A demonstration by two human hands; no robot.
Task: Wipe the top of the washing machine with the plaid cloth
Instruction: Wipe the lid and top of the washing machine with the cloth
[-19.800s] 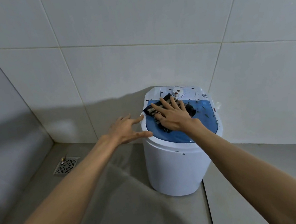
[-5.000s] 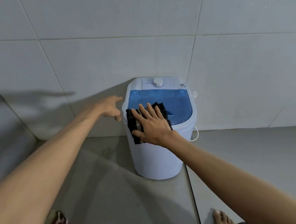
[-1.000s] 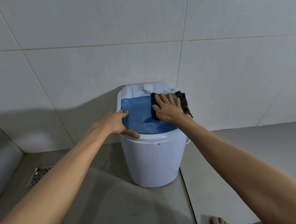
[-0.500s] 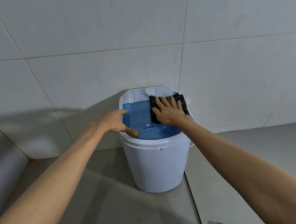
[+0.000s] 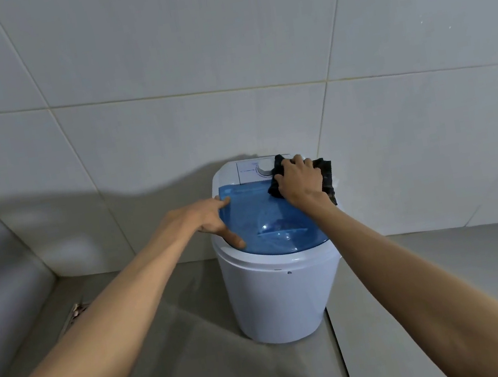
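- The right hand [image 5: 300,181] presses the dark plaid cloth [image 5: 325,173] flat, fingers curled over it and gripping it.
- The cloth lies under those fingers at the back right corner of the small white round washing machine [image 5: 278,301], just beside its white dial [image 5: 264,169].
- The left hand [image 5: 210,219] rests open, fingers spread on the left edge of the translucent blue lid [image 5: 272,220], holding nothing.

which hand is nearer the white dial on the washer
Right. The right hand presses the plaid cloth beside the dial, at the back right of the top. The left hand rests farther off, on the blue lid's left edge.
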